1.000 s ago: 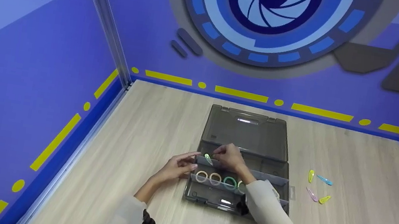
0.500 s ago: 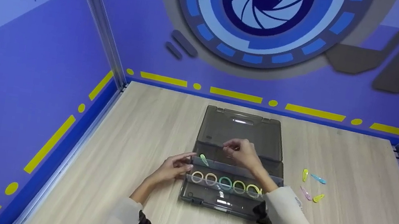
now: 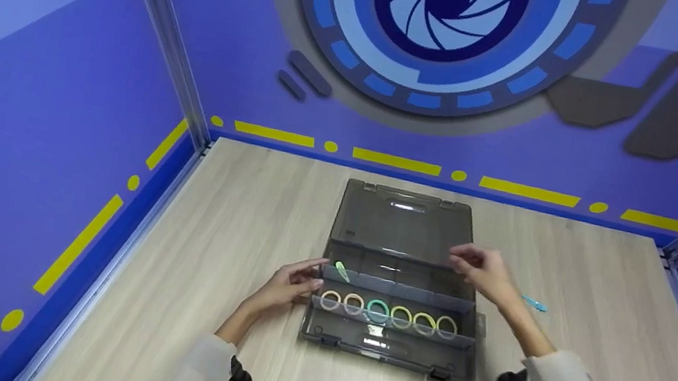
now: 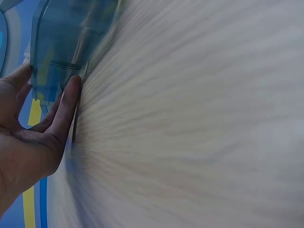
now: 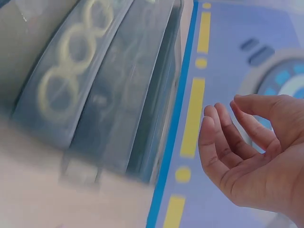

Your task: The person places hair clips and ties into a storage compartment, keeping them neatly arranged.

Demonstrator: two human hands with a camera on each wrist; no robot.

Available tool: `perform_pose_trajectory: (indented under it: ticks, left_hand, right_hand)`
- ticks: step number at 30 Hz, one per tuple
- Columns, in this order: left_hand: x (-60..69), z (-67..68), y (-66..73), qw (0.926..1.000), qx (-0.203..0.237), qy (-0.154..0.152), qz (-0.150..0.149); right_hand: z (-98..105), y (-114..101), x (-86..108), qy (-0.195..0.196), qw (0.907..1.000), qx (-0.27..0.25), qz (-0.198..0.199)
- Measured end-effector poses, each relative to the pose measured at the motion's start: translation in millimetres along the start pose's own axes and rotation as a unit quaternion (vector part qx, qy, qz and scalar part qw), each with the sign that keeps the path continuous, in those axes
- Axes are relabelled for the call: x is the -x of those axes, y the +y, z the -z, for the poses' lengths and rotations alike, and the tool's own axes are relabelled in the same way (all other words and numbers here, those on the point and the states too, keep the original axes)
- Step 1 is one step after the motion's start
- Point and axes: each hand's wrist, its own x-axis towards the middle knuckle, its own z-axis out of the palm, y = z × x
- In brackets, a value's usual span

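Note:
A smoky see-through organizer box point(image 3: 386, 359) stands with its lid point(image 3: 404, 224) folded back. My left hand point(image 3: 284, 286) touches its left side with fairly straight fingers; in the left wrist view, fingertips point(image 4: 72, 88) press the box wall. A green hair clip point(image 3: 342, 272) sits at the left end of the rear divider, near that hand. Several coloured rings, like hair ties point(image 3: 378, 311), stand in a row in the middle compartment. My right hand point(image 3: 484, 273) hovers by the box's right rear corner, fingers loosely bent with nothing between them. A blue hair clip point(image 3: 534, 304) lies beyond the right wrist.
The box rests on a pale wood-grain table point(image 3: 230, 201). Blue printed panels point(image 3: 210, 64) wall in the back and sides. My right forearm point(image 3: 533, 330) covers the part of the table just right of the box.
My right hand has left the green clip and swung right, past the box's compartments. The green clip stays at the divider. The other clips are now hidden by the right arm; the left hand stays put.

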Motion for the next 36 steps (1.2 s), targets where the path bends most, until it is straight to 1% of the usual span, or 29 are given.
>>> perform_pose_trajectory:
  ticks: [4, 7, 13, 19, 24, 28, 33, 36]
  left_hand:
    - [0.3, -0.5, 0.9, 0.9999, 0.01, -0.005, 0.008]
    - [0.2, -0.5, 2.8, 0.9999, 0.01, -0.008, 0.011]
    - [-1.1, -0.7, 4.3, 0.9998, 0.001, -0.012, 0.014]
    - [-0.5, -0.5, 3.7, 0.9998, -0.007, -0.006, 0.016]
    - [0.2, 0.7, 3.6, 0.9998, -0.01, 0.0, 0.016]
    - [-0.7, 1.6, 3.2, 0.9998, -0.018, 0.0, 0.011]
    - [-0.8, 1.2, 4.4, 0.9998, -0.015, -0.006, 0.011]
    - [-0.9, -0.2, 4.7, 0.9999, -0.002, -0.008, 0.013]
  right_hand:
    - [27, 20, 17.6, 0.024, 0.9986, 0.022, -0.04]
    - [44, 33, 28.6, 0.033, 0.9967, 0.03, -0.068]
    - [68, 57, 49.6, 0.025, 0.9948, 0.001, -0.098]
    - [78, 78, 67.8, 0.025, 0.9919, -0.007, -0.124]
    - [82, 93, 77.0, 0.021, 0.99, -0.018, -0.139]
    - [83, 104, 83.6, 0.023, 0.9864, -0.029, -0.16]
    - [83, 116, 92.4, 0.038, 0.9852, -0.036, -0.163]
    - [83, 121, 99.2, 0.052, 0.9856, -0.028, -0.159]
